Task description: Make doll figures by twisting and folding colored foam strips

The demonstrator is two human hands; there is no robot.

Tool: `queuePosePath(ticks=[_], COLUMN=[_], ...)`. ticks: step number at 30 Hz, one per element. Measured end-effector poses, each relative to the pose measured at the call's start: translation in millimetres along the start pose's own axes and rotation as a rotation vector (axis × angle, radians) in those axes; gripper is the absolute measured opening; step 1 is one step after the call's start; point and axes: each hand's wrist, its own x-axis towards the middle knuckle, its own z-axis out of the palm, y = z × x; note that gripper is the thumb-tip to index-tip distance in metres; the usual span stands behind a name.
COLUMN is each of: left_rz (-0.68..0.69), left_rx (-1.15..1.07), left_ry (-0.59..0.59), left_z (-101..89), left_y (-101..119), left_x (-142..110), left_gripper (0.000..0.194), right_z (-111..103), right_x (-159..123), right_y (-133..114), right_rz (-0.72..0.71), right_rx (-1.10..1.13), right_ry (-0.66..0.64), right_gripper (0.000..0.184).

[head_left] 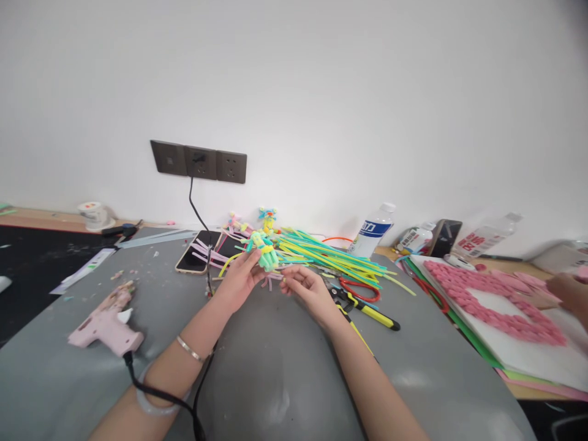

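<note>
My left hand (241,278) is closed round a small pipe-cleaner figure (265,252), mint green with a yellow band, held upright above the grey mat. Just to its right my right hand (305,291) has thumb and fingertips pinched together. A tiny pale yellowish bit shows at those fingertips, too small to name. Behind both hands lies a loose pile of yellow and green pipe cleaners (331,254). Two finished-looking pipe-cleaner figures stand near the wall, among them a blue and yellow one (268,220).
A pink glue gun (105,324) lies at left, its cord passing by my left forearm. Yellow-black pliers (372,312) and red-handled scissors (361,288) lie at right. A phone (195,252) and a water bottle (374,229) are behind. Another person's hand (572,294) is beside a pink braided piece (500,306).
</note>
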Motion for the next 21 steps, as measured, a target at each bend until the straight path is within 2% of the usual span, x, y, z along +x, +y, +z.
queuePosePath(ticks=[10, 21], left_rz=[0.002, -0.001], left_rx=[0.005, -0.002], left_ry=[0.008, 0.011], left_z=[-0.3, -1.1], left_y=[-0.1, -0.6], left_x=[-0.2, -0.2], left_gripper=[0.019, 0.021], right_z=[-2.1, -2.8], right_x=[-2.2, -2.8], right_y=[-4.9, -3.6], right_rz=[0.198, 0.282], right_rx=[0.260, 0.307], right_ry=[0.019, -0.003], right_gripper=[0.028, 0.032])
